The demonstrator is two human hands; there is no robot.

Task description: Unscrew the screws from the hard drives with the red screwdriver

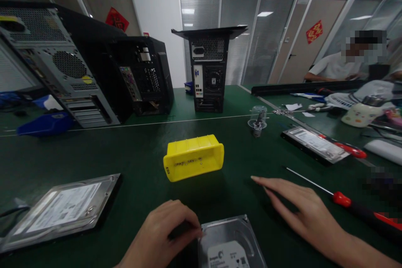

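The green table (pixel 138 155) carries three hard drives (pixel 232 236), a screwdriver (pixel 342 199), a yellow bin (pixel 194 160) and computer towers (pixel 210 75).

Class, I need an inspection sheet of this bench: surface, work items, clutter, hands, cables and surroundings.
Surface: green table, a pale line crossing it.
Work items: near hard drive, cut off by the picture's edge; yellow bin holding small bits; screwdriver beside the right hand.
Clutter: left drive, right drive, clear container, bottle.
Hands: left hand at the near drive's corner, grip unclear; right open, seemingly empty.
Cables: dark cable by the left drive.
Surroundings: computer cases; seated person.
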